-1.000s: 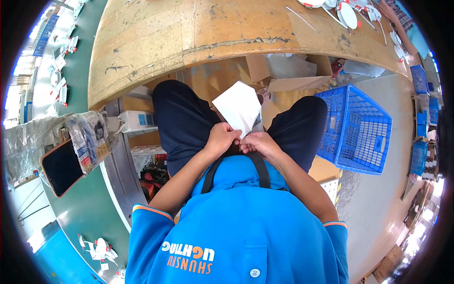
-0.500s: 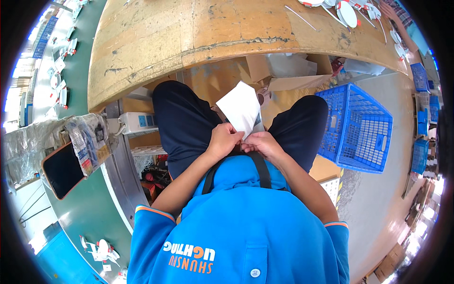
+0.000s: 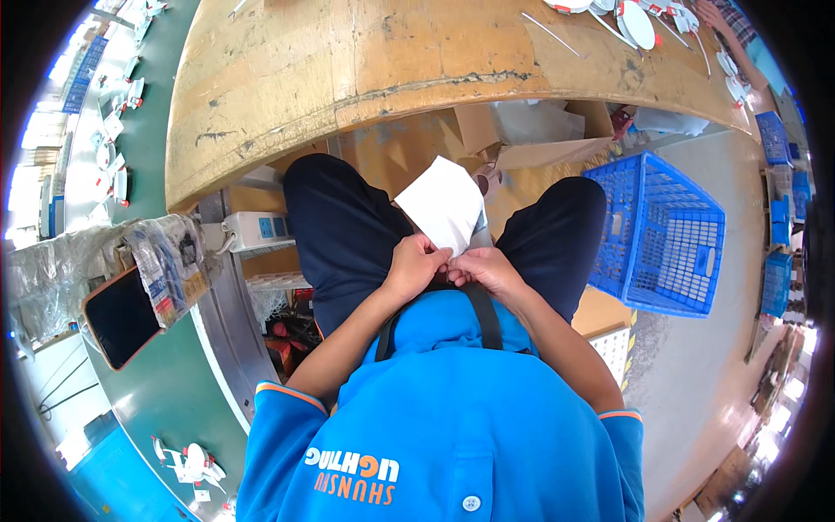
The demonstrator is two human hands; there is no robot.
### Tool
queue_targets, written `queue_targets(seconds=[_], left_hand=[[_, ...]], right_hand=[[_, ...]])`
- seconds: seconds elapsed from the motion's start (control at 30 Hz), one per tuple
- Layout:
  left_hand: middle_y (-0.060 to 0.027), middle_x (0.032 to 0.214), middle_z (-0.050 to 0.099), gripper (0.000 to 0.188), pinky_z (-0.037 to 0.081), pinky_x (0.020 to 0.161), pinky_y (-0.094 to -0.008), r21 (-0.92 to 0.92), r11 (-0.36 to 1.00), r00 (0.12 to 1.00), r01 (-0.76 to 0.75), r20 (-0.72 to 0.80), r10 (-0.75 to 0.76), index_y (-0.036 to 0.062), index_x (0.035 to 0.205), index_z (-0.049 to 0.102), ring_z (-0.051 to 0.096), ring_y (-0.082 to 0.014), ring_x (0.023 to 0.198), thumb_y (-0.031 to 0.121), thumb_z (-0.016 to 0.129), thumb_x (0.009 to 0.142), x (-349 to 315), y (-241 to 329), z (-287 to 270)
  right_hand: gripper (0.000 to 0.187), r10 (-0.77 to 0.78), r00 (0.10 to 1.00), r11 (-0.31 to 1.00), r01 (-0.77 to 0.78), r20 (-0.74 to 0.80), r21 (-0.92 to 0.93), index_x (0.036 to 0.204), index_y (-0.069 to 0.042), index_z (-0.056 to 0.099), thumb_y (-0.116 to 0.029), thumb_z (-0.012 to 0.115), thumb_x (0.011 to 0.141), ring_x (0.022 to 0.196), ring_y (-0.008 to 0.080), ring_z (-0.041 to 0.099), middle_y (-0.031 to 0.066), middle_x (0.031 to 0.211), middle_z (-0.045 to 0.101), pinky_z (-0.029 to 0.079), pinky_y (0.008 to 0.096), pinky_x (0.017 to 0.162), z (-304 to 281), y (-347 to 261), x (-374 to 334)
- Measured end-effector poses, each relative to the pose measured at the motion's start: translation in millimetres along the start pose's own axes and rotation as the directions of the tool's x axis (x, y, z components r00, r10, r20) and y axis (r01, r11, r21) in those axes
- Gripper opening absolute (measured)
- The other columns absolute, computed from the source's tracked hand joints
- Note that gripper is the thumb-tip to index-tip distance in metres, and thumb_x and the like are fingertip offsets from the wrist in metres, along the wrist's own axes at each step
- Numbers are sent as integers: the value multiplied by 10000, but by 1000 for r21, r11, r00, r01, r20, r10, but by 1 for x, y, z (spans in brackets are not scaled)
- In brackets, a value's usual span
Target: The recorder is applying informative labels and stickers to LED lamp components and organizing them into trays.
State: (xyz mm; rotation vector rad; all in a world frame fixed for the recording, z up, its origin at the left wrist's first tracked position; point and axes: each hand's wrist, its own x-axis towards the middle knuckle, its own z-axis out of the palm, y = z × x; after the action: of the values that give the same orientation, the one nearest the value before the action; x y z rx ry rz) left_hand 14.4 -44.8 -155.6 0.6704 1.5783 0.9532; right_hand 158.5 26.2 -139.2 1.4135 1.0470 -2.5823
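Observation:
Above my lap, between my knees, I hold a white paper-like sheet (image 3: 442, 202) by its lower corner. It looks slightly curved, and a greyish piece shows along its right side; I cannot make out what that is. My left hand (image 3: 415, 264) pinches the sheet with thumb and fingers. Right beside it, my right hand (image 3: 489, 268) closes on the same corner, the fingertips of both hands nearly touching. Whatever small thing may lie between the fingertips is hidden.
A worn wooden table (image 3: 365, 52) curves ahead of me, white round parts (image 3: 637, 24) at its far right. Under it stands an open cardboard box (image 3: 552, 148). At right is a blue crate (image 3: 665, 235); at left, a phone (image 3: 122, 317) and a power strip (image 3: 261, 228).
The sheet has tilted slightly and its upper end has shifted a little left and down. Both hands keep their pinch, the left hand slightly farther right.

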Motion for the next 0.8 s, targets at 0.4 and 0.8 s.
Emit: queue_targets(seconds=[0.4,0.8], left_hand=[[-68,615,605,133,425,481,-233,-166,985,999,36,-4,-38,-40,700,597,547,-97,527,84,614,746,3,0,-4],[-61,582,591,135,431,480,-250,-124,991,999,42,2,-42,-36,695,591,547,-102,518,92,622,726,6,4,-4]], right_hand=[[231,35,998,999,-36,48,26,830,-19,612,-239,579,768,628,84,549,41,735,608,419,190,578,-4,0,1],[119,-18,999,999,17,-32,-44,733,-49,598,-167,609,740,571,71,532,21,658,591,387,168,493,-6,3,4]])
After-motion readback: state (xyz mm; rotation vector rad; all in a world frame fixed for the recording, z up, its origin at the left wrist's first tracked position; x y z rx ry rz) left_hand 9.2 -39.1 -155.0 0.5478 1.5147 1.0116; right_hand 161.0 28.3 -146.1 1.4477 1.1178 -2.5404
